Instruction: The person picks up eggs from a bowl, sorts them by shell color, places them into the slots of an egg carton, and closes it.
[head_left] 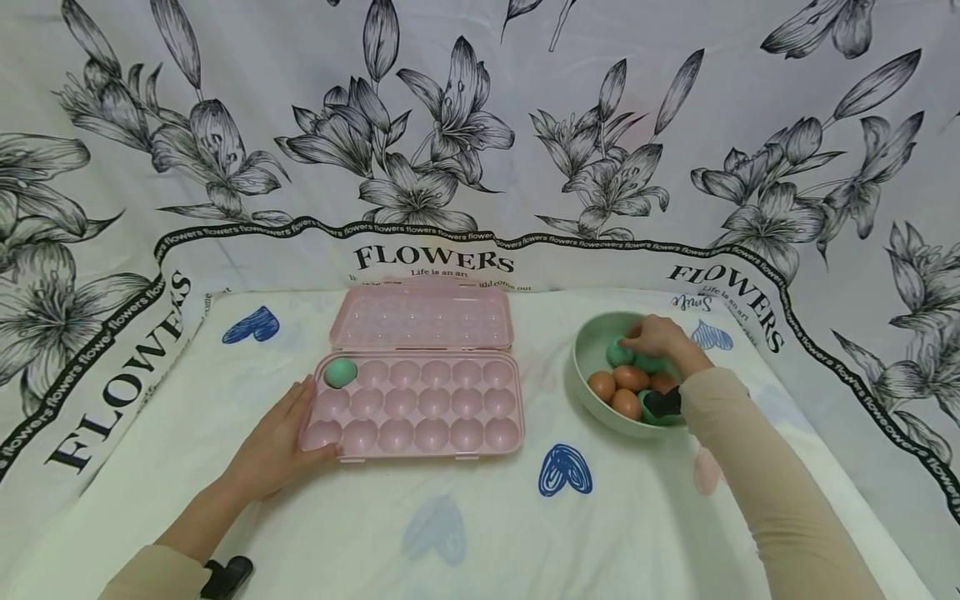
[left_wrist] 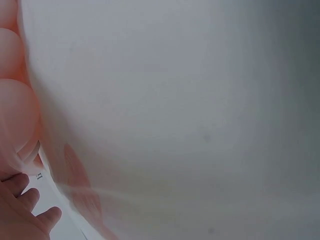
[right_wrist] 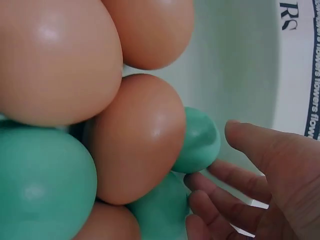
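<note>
A pink egg carton (head_left: 420, 454) lies with its lid (head_left: 420, 317) folded back, and one green egg (head_left: 341, 372) sits in its back left cup. My left hand (head_left: 281, 437) rests against the carton's left side, fingers extended along the edge and thumb at the front corner. Inside a pale green bowl (head_left: 588, 404) lie several brown eggs (head_left: 602, 385) and green eggs (right_wrist: 45, 185). Over the bowl's back part, my right hand (head_left: 660, 342) reaches to a green egg (right_wrist: 199, 142). The right wrist view shows its fingertips beside that egg, with a small gap at the thumb.
A white cloth with printed hearts (head_left: 565, 471) covers the table. Behind it rises a flower-print curtain (head_left: 450, 125). The bowl stands to the right of the carton, with bare cloth between them.
</note>
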